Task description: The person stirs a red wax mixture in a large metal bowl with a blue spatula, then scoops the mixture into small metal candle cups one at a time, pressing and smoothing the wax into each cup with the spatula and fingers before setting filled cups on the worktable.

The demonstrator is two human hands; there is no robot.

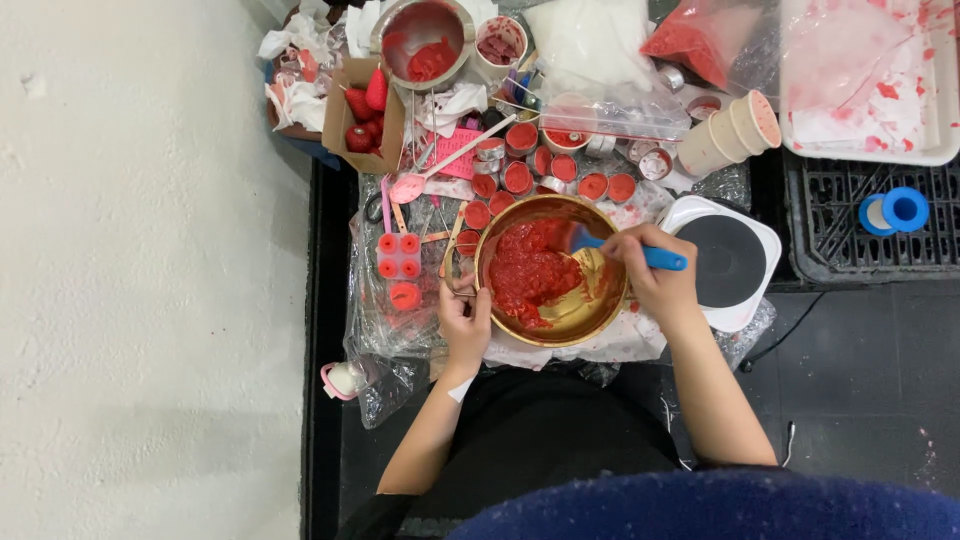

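— What did the place look like?

— A dark floor (880,400) ran beside a pale wall (150,280), and I worked on a plastic sheet (380,330) crowded with clutter. Biggest after that was the white tray (940,130) at far right, smeared red, over a black crate (830,230).

— And in front of you?

— The gold bowl (551,270), half full of red paste (525,270). My left hand (466,325) was clamped on its near-left rim. My right hand (655,270) was closed around a blue spatula (640,255), its blade down inside the bowl.

— So which step was that?

— Stirring or scraping the paste, I'd judge. Next I'd have needed to keep the rim steady and drag the blade along the bare gold wall to gather what clung there.

— Any room to move?

— Little. A white hotplate (725,260) sat just beside my right wrist. Small round tins (520,175) of red ringed the bowl's far edge, and a red mould (398,257) lay just left of it. A pink spoon (430,175) lay past the tins, with a steel bowl (425,40) behind. Only the near side, toward my lap, was open.
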